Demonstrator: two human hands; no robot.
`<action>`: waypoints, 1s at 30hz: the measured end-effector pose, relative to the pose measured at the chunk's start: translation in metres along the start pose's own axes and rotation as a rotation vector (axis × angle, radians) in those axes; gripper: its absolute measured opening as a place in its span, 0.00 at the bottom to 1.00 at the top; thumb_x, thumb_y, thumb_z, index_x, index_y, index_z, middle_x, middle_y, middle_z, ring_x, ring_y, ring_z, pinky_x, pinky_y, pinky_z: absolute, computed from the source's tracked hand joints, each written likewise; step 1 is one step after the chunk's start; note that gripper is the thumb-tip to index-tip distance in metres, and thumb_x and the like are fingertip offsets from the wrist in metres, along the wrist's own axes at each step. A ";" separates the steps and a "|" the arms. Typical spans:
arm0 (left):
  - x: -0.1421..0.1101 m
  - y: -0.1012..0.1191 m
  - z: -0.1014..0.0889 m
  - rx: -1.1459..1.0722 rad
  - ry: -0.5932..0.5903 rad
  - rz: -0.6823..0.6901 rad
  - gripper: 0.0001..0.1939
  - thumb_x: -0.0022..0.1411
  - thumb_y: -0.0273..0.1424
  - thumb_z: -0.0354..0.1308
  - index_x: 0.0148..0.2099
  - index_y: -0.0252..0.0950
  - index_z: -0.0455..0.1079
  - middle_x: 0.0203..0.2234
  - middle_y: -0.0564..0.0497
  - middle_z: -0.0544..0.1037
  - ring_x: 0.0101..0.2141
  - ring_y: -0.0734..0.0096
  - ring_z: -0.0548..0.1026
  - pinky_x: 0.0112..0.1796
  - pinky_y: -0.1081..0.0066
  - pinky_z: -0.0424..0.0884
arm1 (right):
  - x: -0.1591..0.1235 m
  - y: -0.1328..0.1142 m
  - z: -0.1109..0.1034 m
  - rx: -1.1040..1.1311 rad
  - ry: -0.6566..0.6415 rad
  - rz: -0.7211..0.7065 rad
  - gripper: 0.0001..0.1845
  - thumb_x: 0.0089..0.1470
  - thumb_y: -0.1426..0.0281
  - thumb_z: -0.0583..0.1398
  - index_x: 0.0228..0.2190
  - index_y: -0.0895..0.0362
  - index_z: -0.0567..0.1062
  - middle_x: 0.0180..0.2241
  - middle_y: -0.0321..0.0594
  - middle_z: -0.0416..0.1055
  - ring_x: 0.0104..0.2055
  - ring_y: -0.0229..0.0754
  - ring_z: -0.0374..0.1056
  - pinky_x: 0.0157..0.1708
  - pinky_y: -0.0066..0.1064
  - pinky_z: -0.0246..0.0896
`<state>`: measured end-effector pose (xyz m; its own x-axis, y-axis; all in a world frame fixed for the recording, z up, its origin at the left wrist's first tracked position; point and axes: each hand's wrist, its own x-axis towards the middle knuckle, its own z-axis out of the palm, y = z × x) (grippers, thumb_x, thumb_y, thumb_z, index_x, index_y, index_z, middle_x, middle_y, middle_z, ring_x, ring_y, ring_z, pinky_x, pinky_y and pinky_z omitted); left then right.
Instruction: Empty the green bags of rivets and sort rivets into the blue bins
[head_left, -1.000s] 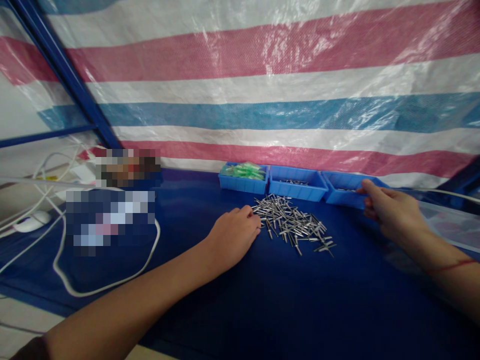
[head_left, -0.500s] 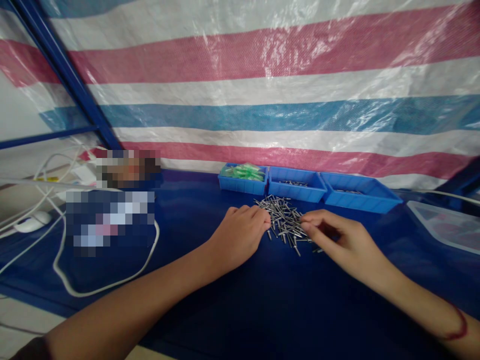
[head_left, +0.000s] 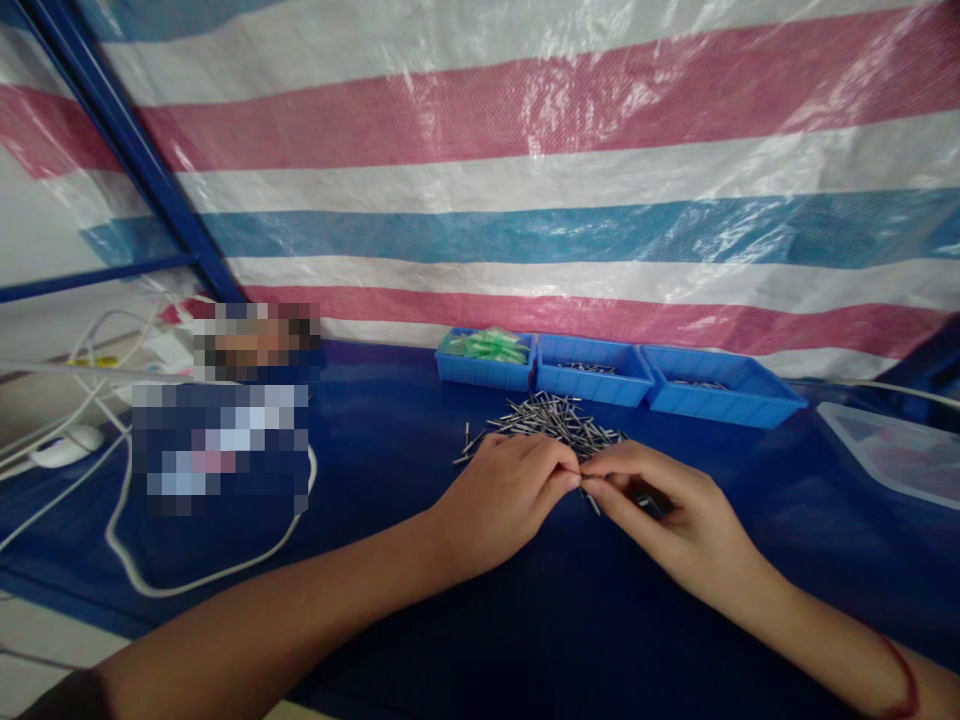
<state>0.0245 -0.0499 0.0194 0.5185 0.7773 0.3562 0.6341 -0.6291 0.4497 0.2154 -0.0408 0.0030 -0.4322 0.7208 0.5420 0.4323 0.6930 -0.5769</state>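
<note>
A pile of silvery blind rivets [head_left: 551, 412] lies on the blue tabletop in front of me. Just at its near edge, my left hand [head_left: 510, 495] and my right hand [head_left: 664, 500] meet fingertip to fingertip. Both are closed in a pinch on what looks like one thin rivet [head_left: 583, 477], mostly covered by the fingers. A couple of stray rivets [head_left: 466, 442] lie left of the pile, beyond my left knuckles. Part of the pile is hidden behind my hands.
Behind the pile stand three blue bins: one with green packets [head_left: 491, 345], a middle bin [head_left: 592, 384] and a right bin [head_left: 724, 405], both holding some rivets. A clear plastic container [head_left: 889, 470] sits far right. White cables [head_left: 217, 585] and a mouse [head_left: 67, 445] lie left.
My right hand came from the right bin to the pile, then moved left to meet my left hand. My left hand shifted slightly right and nearer. Stray rivets now show left of the pile.
</note>
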 end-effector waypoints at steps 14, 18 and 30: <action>-0.001 -0.004 0.003 -0.024 0.020 0.041 0.07 0.66 0.32 0.50 0.41 0.37 0.69 0.33 0.52 0.76 0.36 0.70 0.72 0.41 0.68 0.63 | 0.001 -0.001 -0.001 0.091 0.063 0.078 0.03 0.55 0.69 0.58 0.34 0.53 0.72 0.23 0.31 0.67 0.22 0.32 0.63 0.21 0.23 0.60; 0.000 -0.003 0.003 -0.073 0.033 0.011 0.07 0.65 0.32 0.52 0.38 0.36 0.70 0.30 0.53 0.76 0.33 0.72 0.72 0.39 0.70 0.63 | 0.000 -0.002 0.000 0.164 0.055 0.118 0.05 0.54 0.68 0.59 0.34 0.54 0.73 0.25 0.33 0.69 0.22 0.32 0.64 0.21 0.24 0.61; 0.002 -0.003 0.007 -0.256 0.049 -0.008 0.05 0.64 0.30 0.53 0.37 0.36 0.69 0.31 0.53 0.76 0.33 0.74 0.72 0.37 0.74 0.65 | 0.000 0.000 0.000 0.207 0.049 0.148 0.05 0.53 0.68 0.60 0.33 0.55 0.75 0.27 0.36 0.70 0.24 0.33 0.64 0.22 0.26 0.60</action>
<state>0.0272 -0.0465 0.0128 0.4812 0.7859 0.3883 0.4692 -0.6051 0.6432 0.2157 -0.0409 0.0028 -0.3357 0.8172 0.4685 0.3143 0.5660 -0.7621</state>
